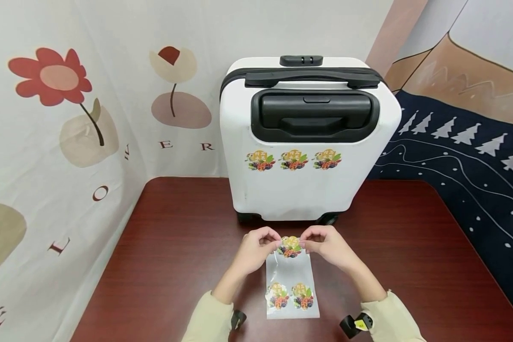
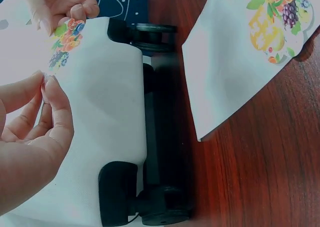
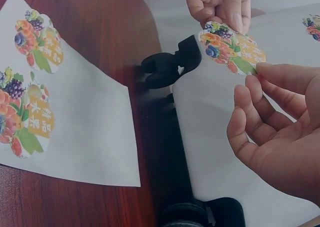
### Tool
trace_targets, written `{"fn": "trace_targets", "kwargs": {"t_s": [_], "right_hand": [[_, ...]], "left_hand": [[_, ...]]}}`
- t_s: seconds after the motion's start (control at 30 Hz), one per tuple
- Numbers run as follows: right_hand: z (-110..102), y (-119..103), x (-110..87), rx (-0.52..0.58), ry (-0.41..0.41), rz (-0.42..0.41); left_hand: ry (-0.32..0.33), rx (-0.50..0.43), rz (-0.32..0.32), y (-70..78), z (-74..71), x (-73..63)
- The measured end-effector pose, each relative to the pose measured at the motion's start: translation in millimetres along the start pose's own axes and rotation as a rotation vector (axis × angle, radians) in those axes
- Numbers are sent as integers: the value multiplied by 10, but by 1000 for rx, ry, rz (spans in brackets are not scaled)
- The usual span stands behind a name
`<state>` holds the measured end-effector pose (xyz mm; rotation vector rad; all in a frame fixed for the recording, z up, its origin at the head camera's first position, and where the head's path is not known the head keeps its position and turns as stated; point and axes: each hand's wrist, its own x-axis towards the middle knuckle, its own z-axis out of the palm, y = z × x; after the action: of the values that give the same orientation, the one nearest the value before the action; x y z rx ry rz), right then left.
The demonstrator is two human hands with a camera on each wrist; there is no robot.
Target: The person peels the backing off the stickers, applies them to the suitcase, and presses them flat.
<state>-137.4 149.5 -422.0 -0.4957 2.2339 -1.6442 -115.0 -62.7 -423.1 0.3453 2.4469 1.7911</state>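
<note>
Between both hands a fruit sticker point(image 1: 289, 247) is held by its edges, above the far end of a white backing sheet point(image 1: 288, 270). My left hand point(image 1: 256, 249) pinches its left edge; my right hand point(image 1: 327, 244) pinches the right edge, thumb against forefinger. In the right wrist view the held sticker point(image 3: 232, 48) shows its printed side. Two more fruit stickers lie on the sheet's near end. Beyond the hands stands a white suitcase point(image 1: 290, 190), upright, with a row of three fruit stickers point(image 1: 294, 160) below its black handle recess.
The suitcase rests on black wheels point(image 1: 327, 218) at the back of a dark red wooden table point(image 1: 175, 247). Behind it hangs a pale cloth point(image 1: 128, 71) with flower prints. At right is a navy cloth point(image 1: 461, 156) with trees. Each wrist wears a dark strapped device point(image 1: 356, 325).
</note>
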Motion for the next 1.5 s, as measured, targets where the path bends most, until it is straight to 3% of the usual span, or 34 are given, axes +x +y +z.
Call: {"fn": "trace_targets", "kwargs": {"t_s": [0.03,0.13,0.37,0.53,0.7,0.97,1.13,1.3,1.5], "right_hand": [[1,2,2,-4,1,-1],[2,3,2,4,3,1],[11,27,3,64,19,-30],[24,31,25,71,29,-47],[24,24,28,58,54,-2],[62,5,27,24,51,-36],[73,-25,37,5,81,-55],[75,-76,61,-6,92,-74],[58,-145,82,16,88,-68]], "left_hand": [[-2,0,4,-48,8,12],[-3,-16,7,-13,0,1],[39,-61,19,219,-75,-37],[71,-64,32,65,-79,4],[90,-77,30,-69,-81,28],[95,-91,38,-56,-70,41],[158,-88,30,-44,-65,39],[208,-26,19,-14,-92,48],[189,-66,22,14,-130,82]]}}
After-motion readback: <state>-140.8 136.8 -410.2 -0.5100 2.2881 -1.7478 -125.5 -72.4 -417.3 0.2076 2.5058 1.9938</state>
